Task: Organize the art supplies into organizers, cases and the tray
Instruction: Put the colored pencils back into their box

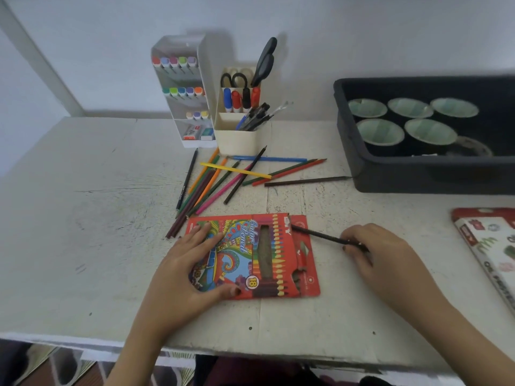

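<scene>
The right hand (381, 254) is curled, pinching the back end of a dark pencil (326, 236) between thumb and fingertips. The pencil slants toward ten o'clock, and its tip sits at the open flap of the coloured pencil box (259, 254). The left hand (192, 263) lies flat on the nine o'clock half of that box, with the fingers spread and nearly straight and the thumb along the near edge, pressing the box onto the worktop (97, 218).

The red box lies face up between the two hands, its flap open on the three o'clock side.

At twelve o'clock from the box, a loose heap of coloured pencils (231, 176) is scattered, some crossing one another; the nearest ends almost reach the box's far corner. Beyond the heap stands a cream pen holder (242, 135) with scissors, markers and pens in it. Just beside it, at its nine o'clock, is a tall white marker organizer (184, 90) with rows of markers.

At two o'clock from the box sits a dark tray (418, 176) holding five pale green cups (379, 132). At three o'clock, at the frame's edge, lies a flat pastel box (490, 246).
</scene>
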